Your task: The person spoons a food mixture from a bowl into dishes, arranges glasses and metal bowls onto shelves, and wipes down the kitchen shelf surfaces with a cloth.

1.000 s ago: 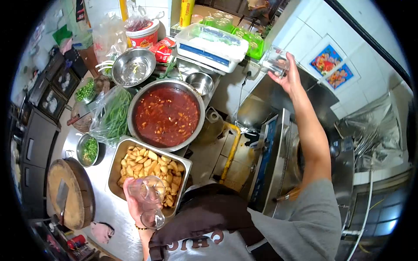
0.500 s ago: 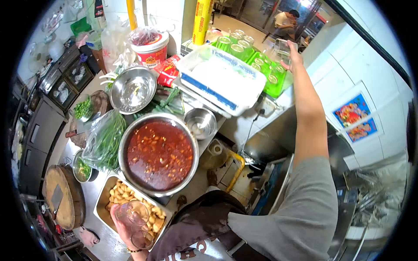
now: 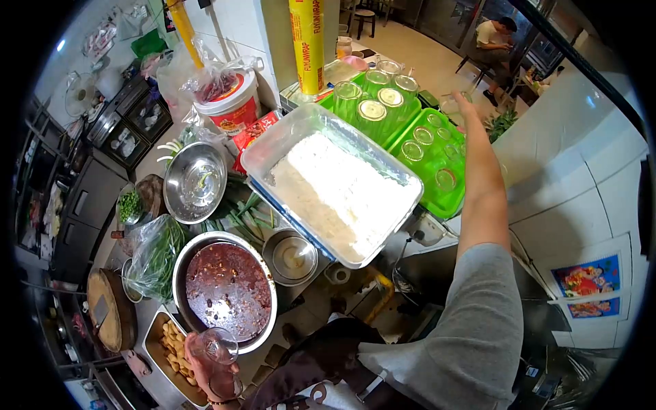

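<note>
In my left hand [image 3: 199, 369], fingers closed, are clear drinking glasses [image 3: 220, 345]; at least two show, low over a white-rimmed tub of golden-brown pieces [image 3: 174, 348]. My right arm reaches far forward, and my right hand [image 3: 467, 104] is closed around another clear glass [image 3: 449, 106], partly blurred. That glass is above the far right end of a green tray [image 3: 437, 199] on which several small glasses [image 3: 413, 150] stand upside down. Beside it, a second green tray [image 3: 331, 102] bears larger upturned glasses [image 3: 372, 111].
A clear bin of white powder [image 3: 335, 178] sits before the trays. Nearer are a steel bowl of red sauce [image 3: 229, 290], an almost bare steel bowl [image 3: 195, 183], and bagged greens [image 3: 158, 256]. A yellow wrap roll [image 3: 307, 48] stands upright. Beyond the counter, a person [image 3: 493, 48] sits.
The view has shifted, so the trays and powder bin look larger and closer. My right hand still holds its glass by the green tray. The left still holds its glasses over the tub.
</note>
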Motion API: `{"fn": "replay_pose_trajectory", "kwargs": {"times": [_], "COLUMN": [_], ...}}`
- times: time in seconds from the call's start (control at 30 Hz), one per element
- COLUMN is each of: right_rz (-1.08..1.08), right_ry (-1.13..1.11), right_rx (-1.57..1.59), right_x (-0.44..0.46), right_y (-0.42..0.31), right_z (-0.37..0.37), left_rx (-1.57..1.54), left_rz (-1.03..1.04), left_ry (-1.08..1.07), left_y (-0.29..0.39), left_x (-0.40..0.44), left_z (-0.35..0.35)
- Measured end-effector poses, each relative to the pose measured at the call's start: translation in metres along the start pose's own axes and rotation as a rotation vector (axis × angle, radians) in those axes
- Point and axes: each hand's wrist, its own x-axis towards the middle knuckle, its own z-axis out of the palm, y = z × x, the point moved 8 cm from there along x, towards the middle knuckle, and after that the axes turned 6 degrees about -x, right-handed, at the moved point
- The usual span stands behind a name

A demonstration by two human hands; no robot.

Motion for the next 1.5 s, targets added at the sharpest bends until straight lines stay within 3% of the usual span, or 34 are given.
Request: {"fn": "replay_pose_trajectory", "kwargs": {"times": [0.23,0.4,0.63,0.7,0.8,0.97,1.0,1.07,1.1,1.17,1.2,1.27,1.33,1.4,1.47,1.5], "right_rz": [-0.015,-0.092,-0.040,-0.160,-0.155,-0.290,-0.362,-0.543,-0.691,-0.785,-0.726,-0.860,-0.736,-0.570,-0.575,-0.583], "right_ry": [-0.033,-0.133,-0.164,-0.307,-0.334,-0.119,-0.117,-0.176,-0.126,0.043,0.144,0.341,0.354,0.169,0.181,0.192], "right_rx": [-0.268,-0.669,-0.748,-0.888,-0.889,-0.891,-0.855,-0.749,-0.569,-0.140,0.100,0.432,0.436,0.254,0.130,0.011], "right_x": [0.010,0.001,0.017,-0.007,0.015,0.058,0.041,-0.034,-0.058,-0.103,-0.132,-0.200,-0.228,-0.239,-0.236,-0.233], "right_y": [-0.005,-0.013,0.010,-0.001,0.007,-0.003,-0.012,-0.045,-0.058,-0.071,-0.055,-0.018,0.042,0.085,0.101,0.108], "right_z": [0.021,0.033,0.053,0.054,0.071,0.086,0.072,0.034,0.027,-0.001,-0.017,-0.050,-0.054,-0.045,-0.036,-0.031], "left_rx": [0.055,0.052,0.055,0.099,0.078,0.220,0.228,0.184,0.223,0.283,0.315,0.308,0.366,0.322,0.337,0.405], "left_rz": [-0.003,0.029,-0.011,0.024,-0.038,-0.034,0.024,-0.055,-0.007,0.059,0.071,0.100,0.190,0.125,0.034,0.135], "left_ry": [0.023,0.050,0.037,0.090,0.030,-0.168,-0.199,-0.234,-0.286,-0.385,-0.423,-0.493,-0.575,-0.649,-0.732,-0.707], "left_y": [-0.020,-0.023,-0.028,-0.025,-0.029,-0.026,-0.021,-0.019,-0.013,-0.009,-0.009,-0.005,-0.001,-0.006,-0.017,-0.016], "left_x": [-0.011,-0.014,-0.015,-0.016,-0.012,0.016,0.024,0.034,0.040,0.055,0.062,0.066,0.069,0.071,0.079,0.077], "left_z": [0.031,0.036,0.045,0.051,0.054,0.060,0.062,0.076,0.092,0.121,0.132,0.177,0.213,0.251,0.284,0.311]}}
